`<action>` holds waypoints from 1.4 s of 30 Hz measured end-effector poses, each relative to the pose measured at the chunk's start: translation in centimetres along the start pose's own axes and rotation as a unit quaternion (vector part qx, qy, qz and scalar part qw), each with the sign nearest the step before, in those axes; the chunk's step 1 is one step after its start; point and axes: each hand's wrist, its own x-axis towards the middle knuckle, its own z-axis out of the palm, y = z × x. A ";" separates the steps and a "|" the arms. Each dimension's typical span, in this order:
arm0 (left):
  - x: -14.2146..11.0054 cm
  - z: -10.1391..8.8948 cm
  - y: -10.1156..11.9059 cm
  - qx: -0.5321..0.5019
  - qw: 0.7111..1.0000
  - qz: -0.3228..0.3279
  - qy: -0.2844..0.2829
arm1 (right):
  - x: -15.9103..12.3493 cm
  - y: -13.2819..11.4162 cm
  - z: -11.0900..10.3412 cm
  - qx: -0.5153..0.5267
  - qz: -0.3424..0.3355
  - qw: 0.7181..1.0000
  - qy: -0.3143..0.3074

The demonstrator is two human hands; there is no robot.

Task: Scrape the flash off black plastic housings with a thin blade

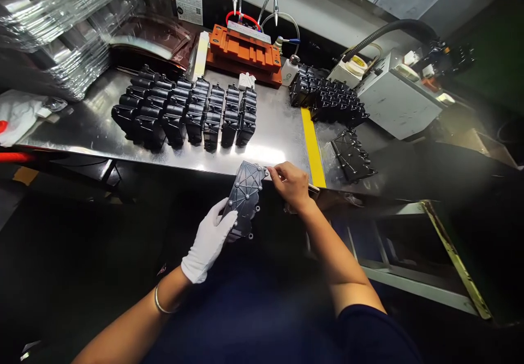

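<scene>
my gloved left hand (208,237) holds a dark ribbed housing (244,199) by the near edge of the table (279,126); my right hand (291,183) is at its upper corner, whether gripping i can't tell.

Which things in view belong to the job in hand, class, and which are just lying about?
Job in hand:
Black part, held in the gloved left hand
Right hand, at the part's upper corner
Row of similar parts on the table, probably

Seemingly lying about:
White bottle
Clear plastic stack
Grey box
</scene>
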 end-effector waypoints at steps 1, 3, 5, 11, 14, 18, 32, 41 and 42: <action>0.0 0.0 0.0 0.001 1.000 0.002 -0.001 | 0.0 -0.1 0.0 0.004 0.002 1.000 -0.004; 0.0 0.0 0.0 0.004 1.000 0.006 -0.002 | 0.0 -0.2 0.0 0.004 0.005 1.000 -0.010; 0.0 0.0 0.0 0.005 1.000 0.006 -0.002 | 0.1 -0.3 0.0 0.002 0.013 1.000 -0.013; 0.0 0.0 -0.1 -0.001 1.000 0.003 -0.002 | -0.1 -0.5 -0.1 0.022 0.034 0.999 -0.010; 0.0 0.1 -0.1 0.005 1.000 0.005 0.007 | -0.3 -0.7 -0.4 0.030 0.043 0.999 -0.002; 0.0 0.1 0.0 0.008 1.000 0.006 0.007 | -0.4 -0.9 -0.1 0.028 0.050 0.998 0.000; -0.1 0.5 0.4 -0.018 1.000 0.003 0.014 | -0.3 -1.5 -0.1 0.009 0.068 0.998 -0.016; 0.0 0.1 0.2 0.001 1.000 0.004 0.013 | -2.4 -1.4 -2.2 0.081 -0.058 0.992 -0.074; 0.0 0.1 0.2 0.007 1.000 0.002 0.014 | -2.2 -1.4 -2.3 0.070 -0.067 0.992 -0.081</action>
